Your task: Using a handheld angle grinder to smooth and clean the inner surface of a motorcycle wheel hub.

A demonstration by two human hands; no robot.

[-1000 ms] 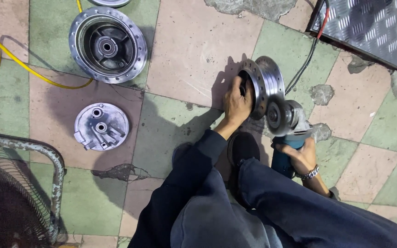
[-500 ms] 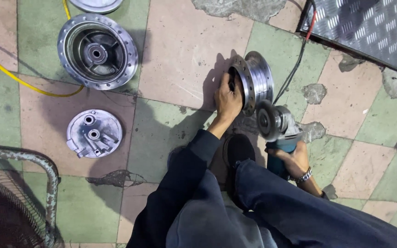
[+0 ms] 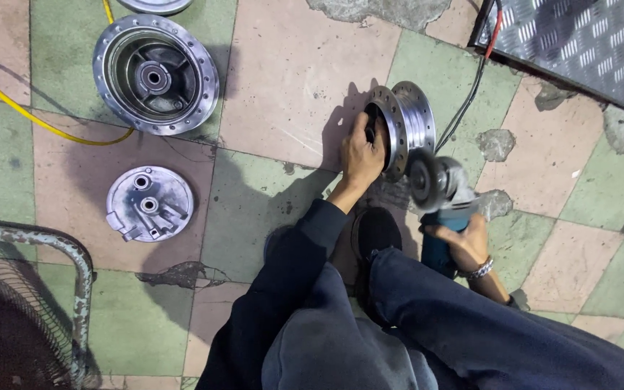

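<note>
A shiny metal wheel hub (image 3: 407, 124) stands on its edge on the tiled floor. My left hand (image 3: 361, 153) grips its near rim and holds it upright. My right hand (image 3: 465, 242) holds a blue angle grinder (image 3: 438, 204) by its body. The grinder's round disc (image 3: 422, 180) sits just below the hub's polished barrel, close to it or touching it. My dark trousers and a black shoe (image 3: 375, 232) are right under the hub.
A second, larger hub (image 3: 155, 75) lies flat at the upper left, with a round brake plate (image 3: 149, 204) below it. A yellow hose (image 3: 16, 108) crosses the left tiles. A fan's wire guard (image 3: 23, 303) fills the lower left. A black cable (image 3: 471, 87) runs toward a chequered metal plate (image 3: 586, 43).
The view has drifted slightly, shifting the floor items. My hands keep their hold on the hub and the grinder, with the disc staying by the hub.
</note>
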